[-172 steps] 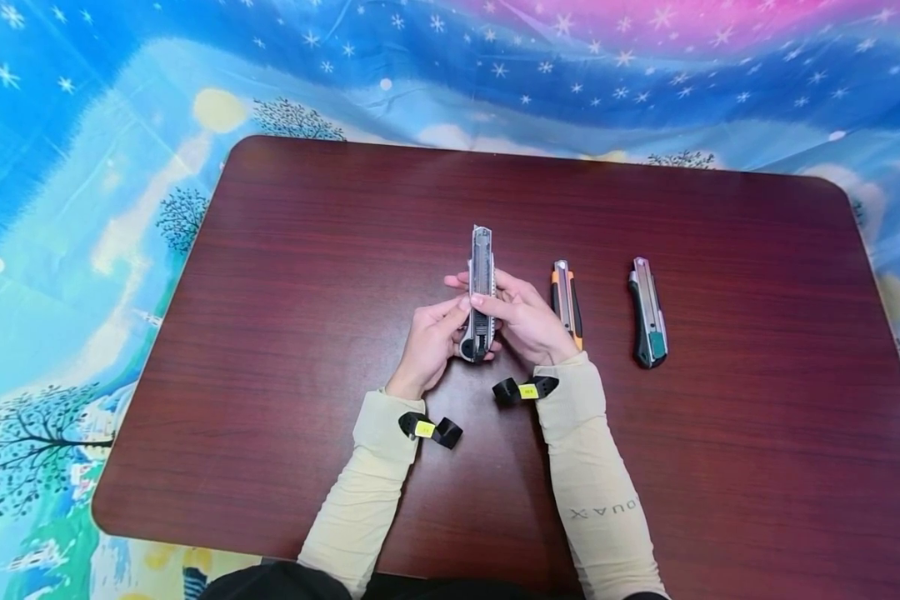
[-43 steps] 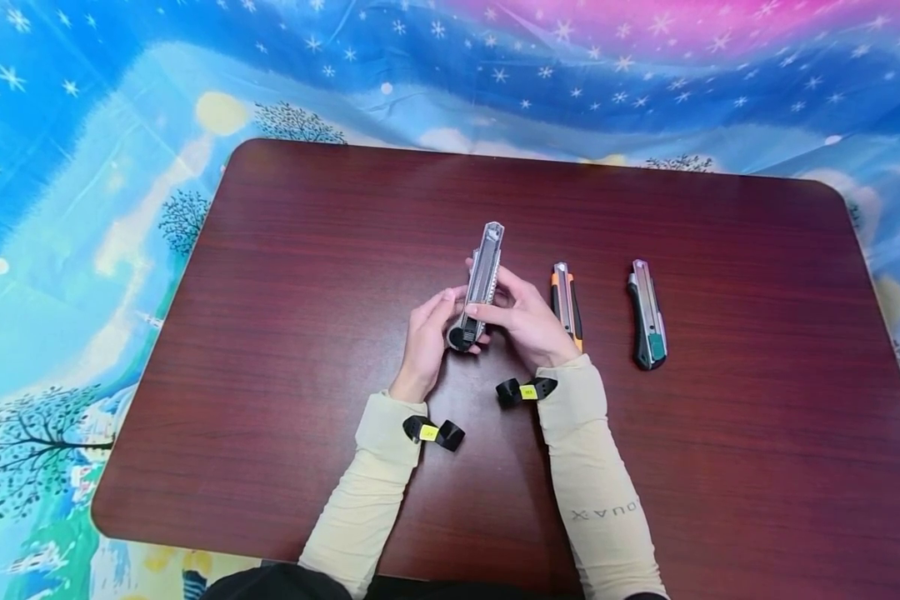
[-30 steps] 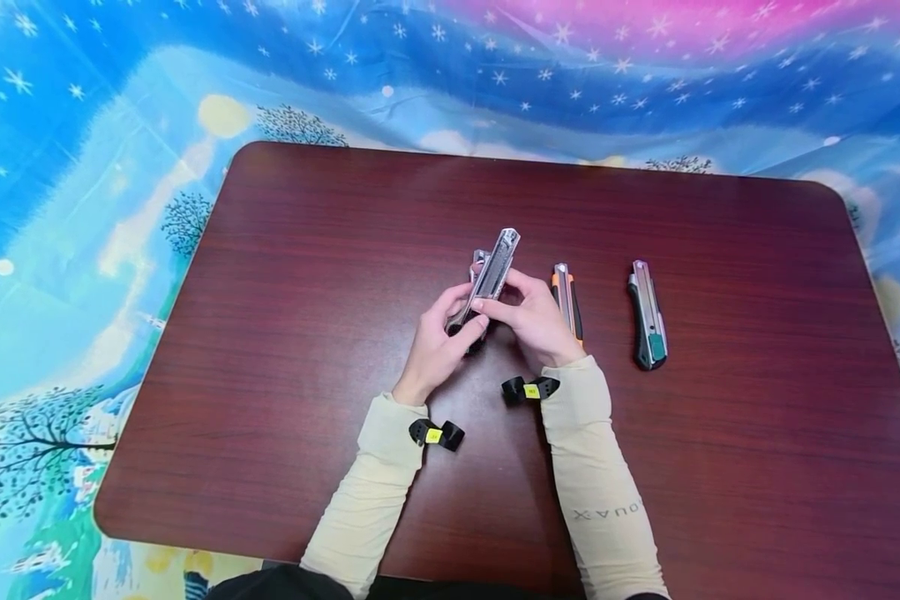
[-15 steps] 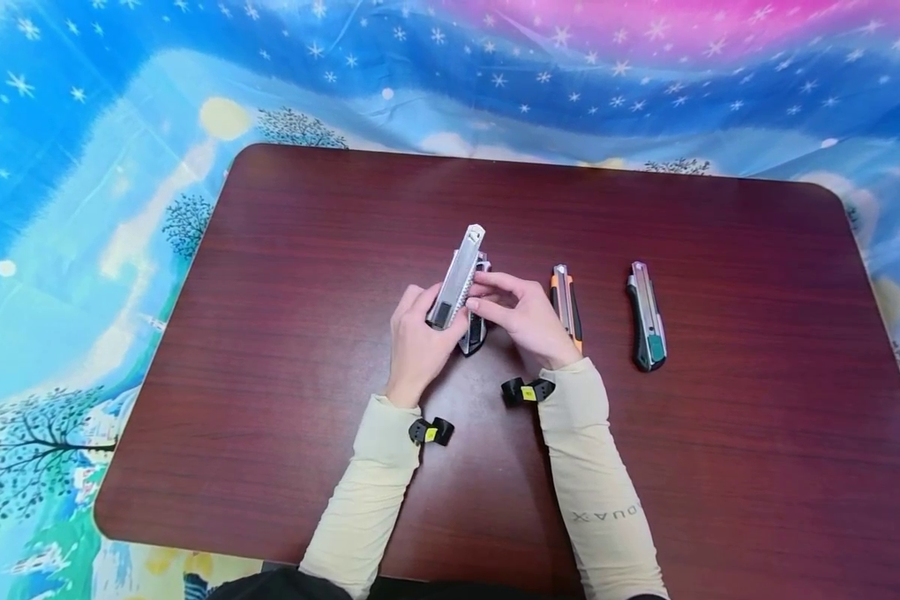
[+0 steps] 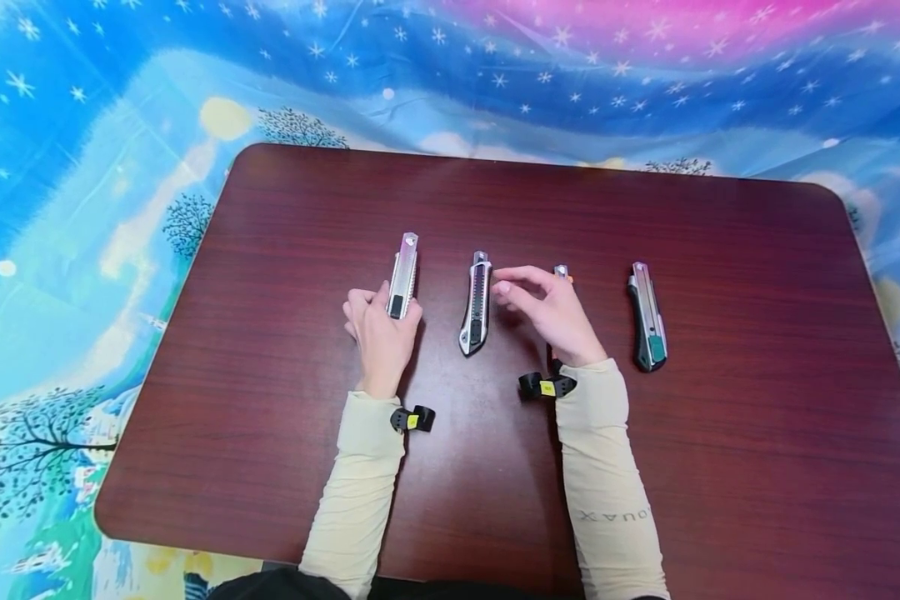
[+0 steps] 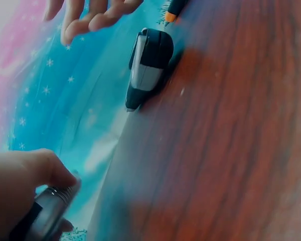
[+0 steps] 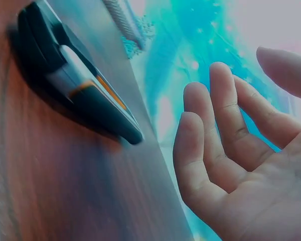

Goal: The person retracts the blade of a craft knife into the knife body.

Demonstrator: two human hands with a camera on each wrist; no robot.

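In the head view my left hand [image 5: 381, 343] grips a silver utility knife [image 5: 404, 268] with a black slider, its tip pointing to the far side of the table. The thumb lies along the knife's right side, and the lower handle is hidden in the hand. A second utility knife [image 5: 476, 304], silver and black, lies on the table between my hands. Just right of it my right hand [image 5: 555, 315] hovers with relaxed, bent fingers and nothing in them. In the right wrist view this hand's fingers [image 7: 223, 115] are spread apart beside the second knife [image 7: 75, 75].
An orange and black utility knife [image 5: 562, 272] lies mostly hidden beneath my right hand. Farther right is a black and silver one with a green slider [image 5: 648, 321]. All rest on a dark red wooden table [image 5: 757, 350], with a printed cloth [image 5: 420, 75] hanging behind.
The left hand has carried the silver knife leftward, away from the second knife, which now lies uncovered. My right hand has let go and moved right, over the orange and black knife.
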